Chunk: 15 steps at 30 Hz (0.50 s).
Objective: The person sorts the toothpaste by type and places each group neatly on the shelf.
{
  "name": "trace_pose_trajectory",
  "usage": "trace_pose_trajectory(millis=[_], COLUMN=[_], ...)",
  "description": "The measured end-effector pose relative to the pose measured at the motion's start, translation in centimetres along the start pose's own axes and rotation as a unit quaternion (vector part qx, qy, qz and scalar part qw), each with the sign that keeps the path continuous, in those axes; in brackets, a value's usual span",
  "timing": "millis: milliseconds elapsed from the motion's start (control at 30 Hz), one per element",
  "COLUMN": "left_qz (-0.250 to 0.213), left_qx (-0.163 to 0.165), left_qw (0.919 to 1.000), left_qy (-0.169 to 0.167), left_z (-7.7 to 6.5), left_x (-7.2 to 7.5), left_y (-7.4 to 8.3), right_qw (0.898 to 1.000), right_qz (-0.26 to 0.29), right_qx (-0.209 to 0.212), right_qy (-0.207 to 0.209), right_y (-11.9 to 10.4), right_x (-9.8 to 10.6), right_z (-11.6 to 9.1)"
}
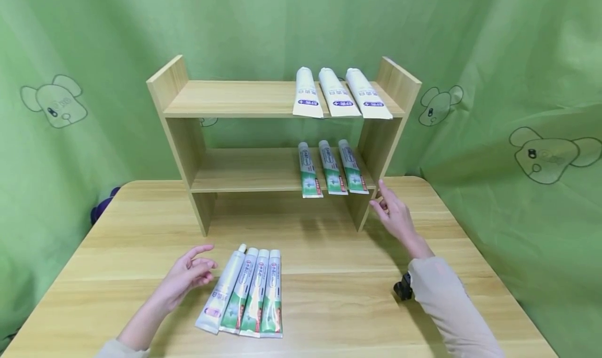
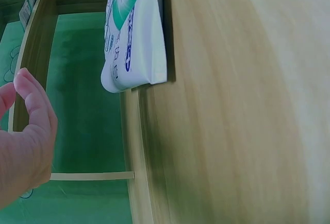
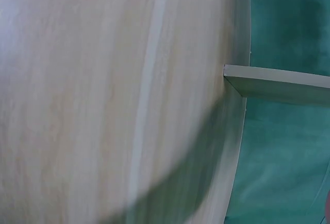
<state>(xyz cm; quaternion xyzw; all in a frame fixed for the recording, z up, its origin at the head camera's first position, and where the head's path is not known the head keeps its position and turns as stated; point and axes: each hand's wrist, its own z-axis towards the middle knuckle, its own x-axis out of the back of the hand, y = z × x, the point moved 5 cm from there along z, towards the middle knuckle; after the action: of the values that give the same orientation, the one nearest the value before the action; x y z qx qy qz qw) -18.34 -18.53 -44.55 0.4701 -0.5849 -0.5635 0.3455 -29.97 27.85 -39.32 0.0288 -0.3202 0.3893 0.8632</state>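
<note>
Beside the row of toothpaste tubes on the table, my left hand [image 1: 185,276] hovers with loosely bent fingers and nothing in its grasp. Closest to it lies a white toothpaste tube [image 1: 221,290]; green-and-white toothpaste tubes [image 1: 271,295] lie to its right. In the left wrist view the hand [image 2: 31,126] is at the left edge, apart from a white tube [image 2: 139,44]. My right hand [image 1: 395,211] is empty too, its index finger extended by the right side panel of the wooden shelf [image 1: 282,185]. Only a sliver of that hand shows in the right wrist view.
Three white tubes [image 1: 334,92] lie on the shelf's top board, at the right. Below them, three green-and-white tubes [image 1: 332,167] rest on the middle board, ends jutting past its front edge. A green curtain [image 1: 263,29] hangs behind the table [image 1: 338,295].
</note>
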Motion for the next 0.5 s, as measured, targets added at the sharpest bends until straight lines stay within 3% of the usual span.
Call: trace_pose_trajectory(millis=[500], left_qz=[0.0], left_qx=[0.002], left_qw=[1.0], left_qy=[-0.007], left_z=[0.14], left_x=[-0.43], left_y=[-0.05], right_qw=[1.0], right_qz=[0.001], right_qx=[-0.007], right_qy=[-0.009], right_y=[0.04], right_x=[-0.09], right_z=[-0.16])
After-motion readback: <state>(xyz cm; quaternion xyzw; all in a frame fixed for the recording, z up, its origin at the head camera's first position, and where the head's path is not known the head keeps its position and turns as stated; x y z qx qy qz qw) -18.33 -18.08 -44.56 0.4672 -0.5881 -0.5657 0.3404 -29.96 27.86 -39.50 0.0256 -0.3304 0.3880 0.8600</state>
